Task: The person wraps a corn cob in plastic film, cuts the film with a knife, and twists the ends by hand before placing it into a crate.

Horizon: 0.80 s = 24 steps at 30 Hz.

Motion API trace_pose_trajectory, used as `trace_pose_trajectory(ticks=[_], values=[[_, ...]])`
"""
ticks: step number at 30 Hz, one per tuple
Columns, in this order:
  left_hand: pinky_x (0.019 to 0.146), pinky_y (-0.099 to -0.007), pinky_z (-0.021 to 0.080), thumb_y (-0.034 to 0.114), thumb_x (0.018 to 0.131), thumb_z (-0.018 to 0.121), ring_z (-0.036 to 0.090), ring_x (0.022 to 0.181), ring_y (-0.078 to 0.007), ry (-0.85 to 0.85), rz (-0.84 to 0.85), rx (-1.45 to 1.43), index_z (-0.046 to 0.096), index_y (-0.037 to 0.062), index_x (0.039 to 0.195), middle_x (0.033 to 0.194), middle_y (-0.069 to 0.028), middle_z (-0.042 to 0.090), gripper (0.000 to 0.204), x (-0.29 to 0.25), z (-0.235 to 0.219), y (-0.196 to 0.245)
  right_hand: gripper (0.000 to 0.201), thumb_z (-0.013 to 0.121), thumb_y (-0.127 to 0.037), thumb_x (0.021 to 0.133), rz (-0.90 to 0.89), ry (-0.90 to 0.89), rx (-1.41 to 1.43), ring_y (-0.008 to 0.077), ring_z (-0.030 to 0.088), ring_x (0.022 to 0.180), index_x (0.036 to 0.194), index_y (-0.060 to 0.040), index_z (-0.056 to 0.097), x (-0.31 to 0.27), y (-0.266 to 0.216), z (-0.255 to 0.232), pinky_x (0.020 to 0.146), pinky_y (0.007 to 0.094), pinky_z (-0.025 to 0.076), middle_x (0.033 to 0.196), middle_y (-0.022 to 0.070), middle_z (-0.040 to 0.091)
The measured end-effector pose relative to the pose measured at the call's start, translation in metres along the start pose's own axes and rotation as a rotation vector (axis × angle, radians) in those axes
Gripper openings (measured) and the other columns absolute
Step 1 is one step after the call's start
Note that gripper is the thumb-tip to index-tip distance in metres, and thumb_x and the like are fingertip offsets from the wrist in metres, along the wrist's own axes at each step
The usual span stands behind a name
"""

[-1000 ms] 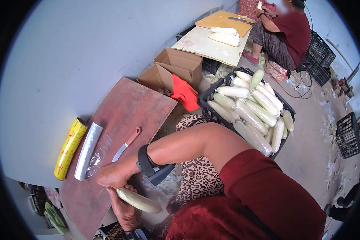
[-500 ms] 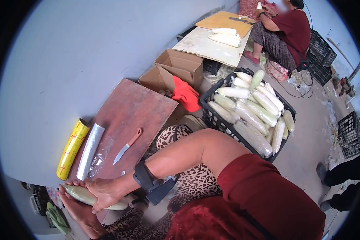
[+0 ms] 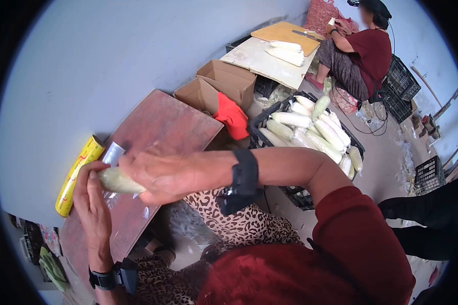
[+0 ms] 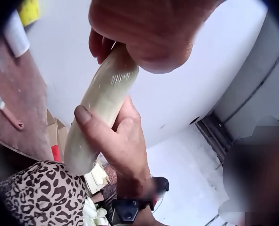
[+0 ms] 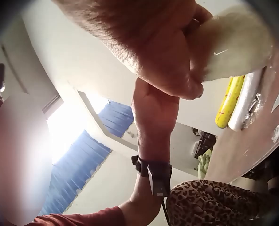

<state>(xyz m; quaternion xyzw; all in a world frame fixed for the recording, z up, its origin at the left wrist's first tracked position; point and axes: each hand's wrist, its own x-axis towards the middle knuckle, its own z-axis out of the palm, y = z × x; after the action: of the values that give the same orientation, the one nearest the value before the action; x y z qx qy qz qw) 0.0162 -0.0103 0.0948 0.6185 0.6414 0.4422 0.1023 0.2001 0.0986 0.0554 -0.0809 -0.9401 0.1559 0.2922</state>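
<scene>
Gripping one pale vegetable together, both hands hold it raised above the reddish table. The left hand has its fingers curled about one end; the right hand clasps it farther along, thumb laid across its side, as the left wrist view shows. Behind the left hand, a yellow roll and a silvery roll lie side by side on the table, with a knife also on it. Beyond the right arm, a black crate holds more pale vegetables, near a cardboard box with a red cloth at its side.
</scene>
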Motion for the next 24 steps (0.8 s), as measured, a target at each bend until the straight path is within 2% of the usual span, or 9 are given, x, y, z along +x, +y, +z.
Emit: trace_pose_trajectory(ticks=[3, 5, 8, 10, 13, 15, 17, 22, 24], values=[[0.096, -0.0337, 0.046, 0.024, 0.101, 0.058, 0.055, 0.110, -0.0194, -0.026, 0.027, -0.150, 0.042, 0.0074, 0.148, 0.132, -0.0153, 0.055, 0.053, 0.001, 0.033, 0.004, 0.038, 0.064, -0.024, 0.084, 0.137, -0.048, 0.083, 0.0438, 0.060, 0.084, 0.108, 0.0016, 0.049, -0.035, 0.018, -0.033, 0.078, 0.0519, 0.047, 0.092, 0.0229, 0.062], [0.095, -0.0347, 0.047, 0.026, 0.099, 0.062, 0.056, 0.110, -0.0207, -0.069, -0.004, -0.231, 0.041, 0.0076, 0.149, 0.132, -0.0161, 0.055, 0.057, -0.002, 0.048, 0.006, 0.042, 0.066, -0.027, 0.081, 0.426, -0.301, -0.068, 0.0414, 0.063, 0.089, 0.107, 0.0029, 0.050, -0.048, 0.025, -0.069, 0.076, 0.0496, 0.048, 0.092, 0.0246, 0.063], [0.093, -0.0360, 0.047, 0.023, 0.094, 0.067, 0.059, 0.106, -0.0234, -0.233, 0.005, -0.117, 0.054, 0.0042, 0.136, 0.119, -0.0147, 0.063, 0.048, -0.005, 0.043, 0.006, 0.050, 0.072, -0.034, 0.075, 0.731, -0.356, -0.195, 0.0409, 0.066, 0.087, 0.106, 0.0022, 0.056, -0.094, 0.049, -0.102, 0.076, 0.0483, 0.050, 0.093, 0.0251, 0.066], [0.091, -0.0369, 0.047, 0.020, 0.090, 0.070, 0.060, 0.103, -0.0263, -0.316, 0.023, -0.053, 0.062, 0.0003, 0.123, 0.106, -0.0153, 0.065, 0.039, -0.005, 0.041, 0.007, 0.057, 0.074, -0.037, 0.075, 0.881, -0.366, -0.291, 0.0413, 0.065, 0.094, 0.111, 0.0035, 0.056, -0.135, 0.068, -0.120, 0.083, 0.0461, 0.050, 0.097, 0.0280, 0.066], [0.088, -0.0373, 0.047, 0.019, 0.087, 0.071, 0.060, 0.099, -0.0293, -0.495, 0.071, -0.002, 0.061, -0.0005, 0.122, 0.106, -0.0169, 0.064, 0.041, 0.000, 0.035, 0.009, 0.065, 0.076, -0.036, 0.074, 1.224, -0.492, -0.440, 0.0407, 0.067, 0.098, 0.118, 0.0082, 0.056, -0.194, 0.085, -0.144, 0.087, 0.0438, 0.052, 0.103, 0.0302, 0.067], [0.084, -0.0380, 0.048, 0.020, 0.086, 0.073, 0.061, 0.096, -0.0300, -0.495, 0.104, -0.007, 0.063, -0.0006, 0.117, 0.106, -0.0167, 0.064, 0.038, -0.002, 0.036, -0.001, 0.068, 0.078, -0.038, 0.074, 1.400, -0.535, -0.436, 0.0405, 0.065, 0.104, 0.118, 0.0089, 0.057, -0.233, 0.089, -0.151, 0.091, 0.0426, 0.051, 0.108, 0.0311, 0.066], [0.082, -0.0371, 0.049, 0.022, 0.087, 0.073, 0.061, 0.095, -0.0265, -0.523, 0.097, 0.004, 0.063, -0.0007, 0.114, 0.104, -0.0140, 0.064, 0.037, -0.004, 0.035, -0.004, 0.071, 0.079, -0.037, 0.073, 1.467, -0.551, -0.443, 0.0400, 0.065, 0.106, 0.122, 0.0096, 0.055, -0.271, 0.089, -0.151, 0.093, 0.0421, 0.051, 0.110, 0.0306, 0.066], [0.080, -0.0383, 0.050, 0.020, 0.083, 0.075, 0.063, 0.092, -0.0287, -0.610, 0.103, 0.081, 0.064, -0.0005, 0.112, 0.100, -0.0152, 0.066, 0.037, -0.005, 0.032, -0.010, 0.069, 0.081, -0.034, 0.069, 1.639, -0.534, -0.480, 0.0400, 0.066, 0.104, 0.119, 0.0072, 0.057, -0.339, 0.075, -0.134, 0.091, 0.0434, 0.051, 0.108, 0.0297, 0.067], [0.079, -0.0386, 0.050, 0.019, 0.082, 0.075, 0.064, 0.092, -0.0296, -0.639, 0.093, 0.074, 0.064, -0.0007, 0.112, 0.099, -0.0159, 0.066, 0.037, -0.005, 0.031, -0.011, 0.068, 0.085, -0.035, 0.066, 1.565, -0.542, -0.481, 0.0398, 0.065, 0.104, 0.114, 0.0049, 0.059, -0.379, 0.079, -0.121, 0.090, 0.0442, 0.051, 0.109, 0.0278, 0.067]])
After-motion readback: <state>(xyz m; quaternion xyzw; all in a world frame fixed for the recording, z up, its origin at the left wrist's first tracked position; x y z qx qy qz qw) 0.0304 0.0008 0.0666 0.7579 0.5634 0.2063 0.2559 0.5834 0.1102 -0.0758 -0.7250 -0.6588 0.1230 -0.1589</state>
